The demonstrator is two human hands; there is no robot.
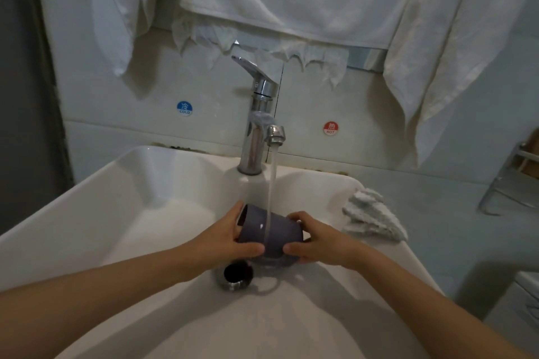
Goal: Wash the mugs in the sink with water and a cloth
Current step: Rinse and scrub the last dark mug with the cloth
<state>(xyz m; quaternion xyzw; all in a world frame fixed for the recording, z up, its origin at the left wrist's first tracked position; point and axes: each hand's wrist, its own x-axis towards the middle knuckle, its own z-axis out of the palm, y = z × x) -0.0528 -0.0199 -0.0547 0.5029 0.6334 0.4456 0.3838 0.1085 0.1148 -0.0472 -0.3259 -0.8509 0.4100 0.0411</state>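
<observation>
Under the running tap [258, 125], over the middle of the white sink [116, 183], a dark grey mug [284, 230] is held on its side just above the drain [237, 274], with the stream of water [272, 178] striking its wall. The left hand [233, 239] grips the end that looks like the open mouth, and the right hand [318, 239] grips the other end, thumbs toward the camera and fingers curled round behind. No handle shows from this angle. The mug looks stiff and fairly light, probably ceramic, so wet it will likely be slick and would chip if it dropped against the basin. A two-ended hold like this one seems safest. The cloth [373, 218] lies crumpled by the sink's right rim, apart from both hands and not yet in use.
</observation>
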